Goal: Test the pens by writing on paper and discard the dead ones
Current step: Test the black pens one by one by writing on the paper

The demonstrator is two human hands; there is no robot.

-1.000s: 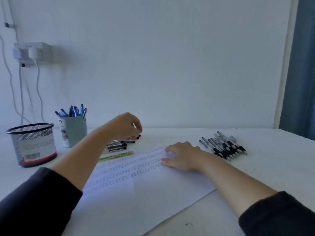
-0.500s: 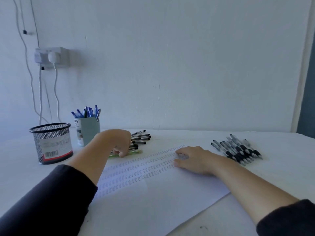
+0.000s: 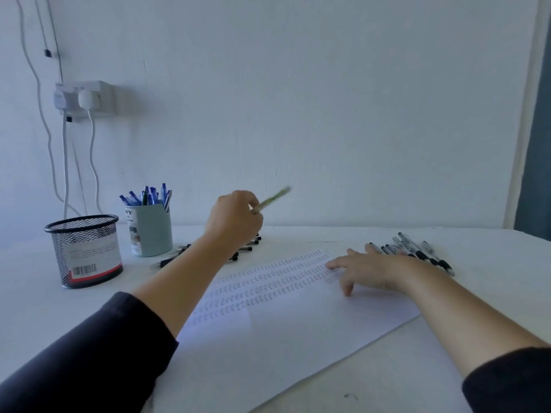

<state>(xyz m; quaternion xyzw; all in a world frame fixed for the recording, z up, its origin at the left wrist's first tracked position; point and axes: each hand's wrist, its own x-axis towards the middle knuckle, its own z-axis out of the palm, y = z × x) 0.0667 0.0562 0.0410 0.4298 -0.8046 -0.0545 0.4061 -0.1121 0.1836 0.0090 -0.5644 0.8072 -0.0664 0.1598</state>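
Note:
My left hand is raised above the table and grips a green pen, which points up and to the right and looks blurred. My right hand lies flat with spread fingers on the white paper, pressing its far right part. Rows of small written marks cover the paper's far half. A loose pile of black pens lies behind my left wrist, partly hidden by it. Another group of black pens lies beyond my right hand.
A black mesh cup stands at the left of the white table. A pale blue cup with several blue pens stands beside it. A wall socket with plugs and cables is above them. A dark curtain hangs at the far right.
My left hand dropped onto the green pen beside the paper, took hold of it and lifted it up off the table. My right hand stayed on the paper.

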